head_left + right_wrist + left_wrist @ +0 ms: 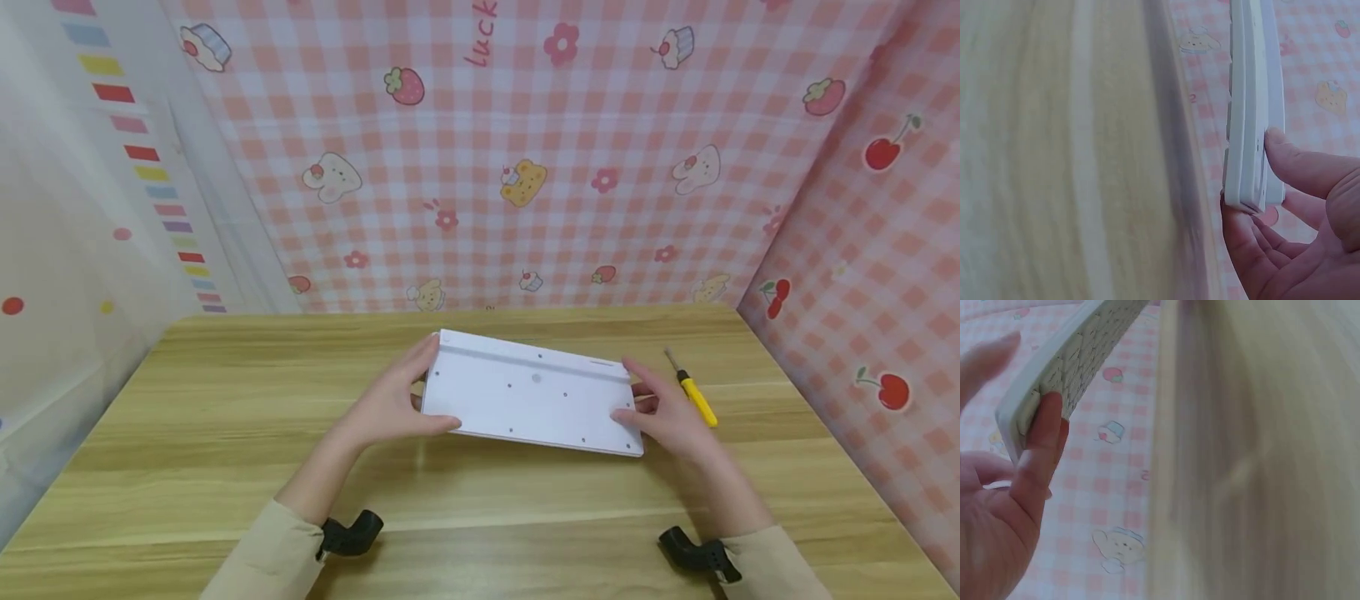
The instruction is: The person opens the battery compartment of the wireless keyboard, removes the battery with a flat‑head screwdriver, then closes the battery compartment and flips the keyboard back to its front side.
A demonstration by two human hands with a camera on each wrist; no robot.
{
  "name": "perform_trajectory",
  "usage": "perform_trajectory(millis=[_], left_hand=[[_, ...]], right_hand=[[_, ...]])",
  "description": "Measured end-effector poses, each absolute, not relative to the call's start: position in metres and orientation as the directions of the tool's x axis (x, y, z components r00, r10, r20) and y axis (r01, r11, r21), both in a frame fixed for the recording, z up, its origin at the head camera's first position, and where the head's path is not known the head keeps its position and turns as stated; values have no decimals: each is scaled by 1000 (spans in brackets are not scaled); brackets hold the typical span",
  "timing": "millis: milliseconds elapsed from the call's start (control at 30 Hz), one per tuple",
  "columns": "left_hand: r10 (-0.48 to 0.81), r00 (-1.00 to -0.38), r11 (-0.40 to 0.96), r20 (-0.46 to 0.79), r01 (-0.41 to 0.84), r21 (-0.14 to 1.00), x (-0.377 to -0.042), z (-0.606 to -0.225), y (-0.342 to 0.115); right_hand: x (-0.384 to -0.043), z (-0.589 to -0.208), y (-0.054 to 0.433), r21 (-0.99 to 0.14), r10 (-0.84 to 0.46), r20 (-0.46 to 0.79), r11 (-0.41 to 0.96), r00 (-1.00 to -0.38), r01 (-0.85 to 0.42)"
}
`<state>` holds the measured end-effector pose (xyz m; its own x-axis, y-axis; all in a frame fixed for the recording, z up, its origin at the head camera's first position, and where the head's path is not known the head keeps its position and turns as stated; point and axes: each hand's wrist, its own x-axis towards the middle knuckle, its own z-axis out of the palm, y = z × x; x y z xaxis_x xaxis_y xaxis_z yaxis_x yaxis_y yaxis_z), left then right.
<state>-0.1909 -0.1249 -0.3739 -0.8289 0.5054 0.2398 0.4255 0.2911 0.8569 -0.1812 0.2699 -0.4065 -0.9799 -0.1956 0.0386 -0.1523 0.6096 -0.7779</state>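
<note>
A white keyboard (536,396) is held up over the table with its underside, dotted with small screws, facing the head camera. My left hand (401,392) grips its left end, thumb on the underside and fingers behind. At the other end my right hand (667,408) holds it the same way. In the left wrist view the keys of the keyboard (1079,365) face away from the thumb, with fingertips against the key side. The right wrist view shows the keyboard (1249,125) edge-on between the thumb and fingers of my right hand (1310,231).
A screwdriver (697,398) with a yellow and black handle lies on the wooden table (247,400), right of my right hand. Pink checked cloth (480,167) hangs behind the table and along the right side. A black device (351,533) is strapped at my left wrist.
</note>
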Motion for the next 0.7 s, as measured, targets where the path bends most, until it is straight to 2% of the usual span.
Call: perform_trajectory(millis=[267,700], left_hand=[[454,-868,481,201,429,765,-191,-390,-147],[410,-898,539,161,381,751,-173,-404,-174]], right_hand=[[-181,-407,259,-732,-227,70,650,-971,-205],[-185,-404,240,-761,-277,11,621,-961,-188]])
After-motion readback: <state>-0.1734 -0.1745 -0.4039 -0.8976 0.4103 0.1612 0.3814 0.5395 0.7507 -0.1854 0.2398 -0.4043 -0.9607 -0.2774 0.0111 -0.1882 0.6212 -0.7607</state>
